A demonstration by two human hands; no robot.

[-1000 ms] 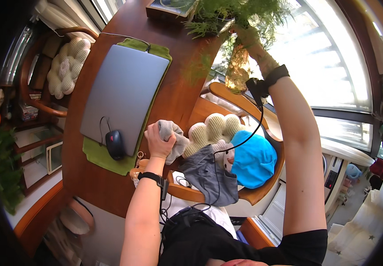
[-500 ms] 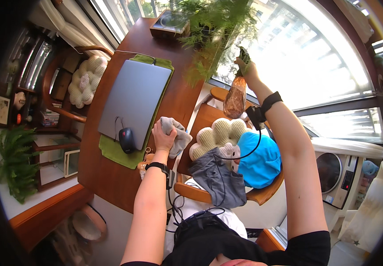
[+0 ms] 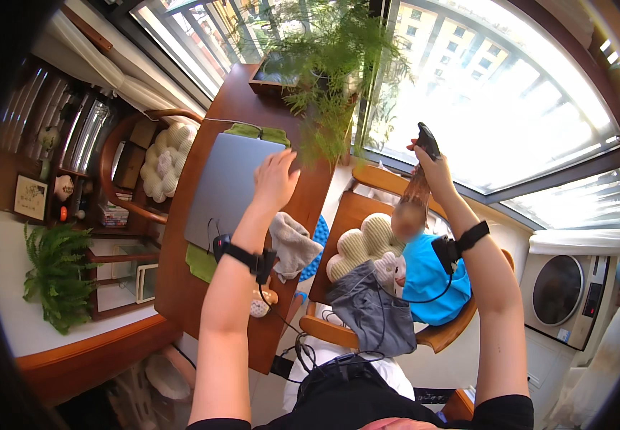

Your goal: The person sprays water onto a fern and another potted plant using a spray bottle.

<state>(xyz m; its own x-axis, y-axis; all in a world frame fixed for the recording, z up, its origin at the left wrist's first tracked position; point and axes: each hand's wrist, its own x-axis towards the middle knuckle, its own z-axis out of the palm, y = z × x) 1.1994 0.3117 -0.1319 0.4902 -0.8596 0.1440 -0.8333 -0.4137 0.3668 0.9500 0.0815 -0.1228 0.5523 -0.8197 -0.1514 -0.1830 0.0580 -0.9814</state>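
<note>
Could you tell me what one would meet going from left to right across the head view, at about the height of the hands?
Fern → cushioned chair → laptop → left hand → right hand with spray bottle → washing machine.

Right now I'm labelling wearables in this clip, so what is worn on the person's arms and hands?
Both forearms are bare, with no gloves on the left hand or the right hand. Each wrist carries a black strap holding a small black box: the left wrist band and the right wrist band. A thin black cable runs from each box toward the body. Black short sleeves show at the shoulders.
</note>
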